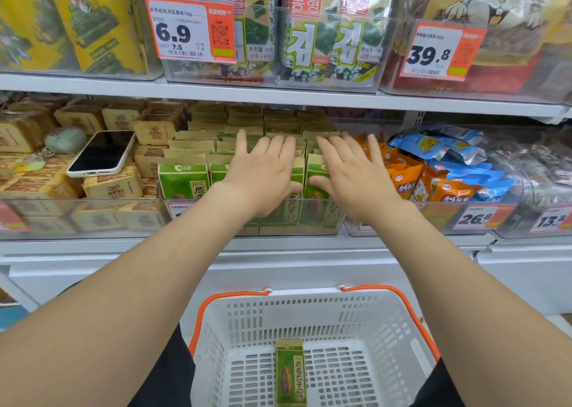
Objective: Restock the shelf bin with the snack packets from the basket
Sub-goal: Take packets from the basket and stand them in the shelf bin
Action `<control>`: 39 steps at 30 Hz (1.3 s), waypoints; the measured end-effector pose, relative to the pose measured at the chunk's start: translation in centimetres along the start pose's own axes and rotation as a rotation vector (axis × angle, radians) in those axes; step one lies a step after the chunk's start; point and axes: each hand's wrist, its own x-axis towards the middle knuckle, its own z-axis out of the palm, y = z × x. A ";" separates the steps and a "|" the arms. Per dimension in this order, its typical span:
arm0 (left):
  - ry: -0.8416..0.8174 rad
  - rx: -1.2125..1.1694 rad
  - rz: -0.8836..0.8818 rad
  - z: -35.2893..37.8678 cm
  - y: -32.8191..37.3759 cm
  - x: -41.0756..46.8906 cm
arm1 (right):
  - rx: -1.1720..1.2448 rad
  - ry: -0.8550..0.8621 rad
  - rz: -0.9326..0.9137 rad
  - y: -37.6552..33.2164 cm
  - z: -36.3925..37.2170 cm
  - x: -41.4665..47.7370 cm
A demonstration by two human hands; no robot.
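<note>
Palms down, fingers straight and slightly spread: left hand (263, 171) and right hand (349, 174) side by side, pressing flat on the tops of the green snack packets (182, 180). Nothing pinched, nothing curled round. Thumbs close together over the front row, fingertips reaching toward the rows behind.

Packets upright in tight rows from front to back, filling the clear shelf bin (322, 224) on the middle shelf. Front labels visible through the bin's transparent wall, below the wrists.

Directly below, in front of the person: a white basket (309, 320) with slotted sides and orange handles (399, 301) folded down along its rim. Inside it, a single green packet (290, 375) of the same kind, lying flat on the basket floor, well apart from the bin.

Left of the bin, a neighbouring bin of tan packets (114, 187), with a phone (100, 154) in a white case resting screen-up on top of them. Right of the bin, orange packets (405, 177), then blue packets (448, 150) beyond.

On the shelf above, seaweed packs (328, 35) in a clear bin, with an orange-and-white price tag (188, 29) reading 6.9 fixed to its front.
</note>
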 end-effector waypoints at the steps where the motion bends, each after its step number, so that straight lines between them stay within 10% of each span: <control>1: -0.009 0.021 -0.014 0.0 0.0 0.2 | -0.014 -0.018 0.006 0.4 0.1 0.1; 12: 0.149 -0.050 0.000 0.4 1.4 -0.7 | 0.066 -0.138 0.048 1.3 -0.4 -0.8; 20: 0.474 -0.305 0.133 -1.4 3.4 -2.3 | 0.252 0.095 0.251 -1.5 -1.0 -4.1; 26: -0.126 -0.431 0.055 -0.5 5.8 -4.2 | 0.230 0.227 0.338 -3.8 -3.0 -7.9; 30: -0.555 -0.436 0.130 1.2 7.0 -5.0 | 0.157 -0.093 0.277 -3.9 -2.4 -10.4; 39: -0.908 -0.347 0.171 8.8 13.4 -4.3 | 0.081 -0.650 0.182 -4.2 2.1 -15.3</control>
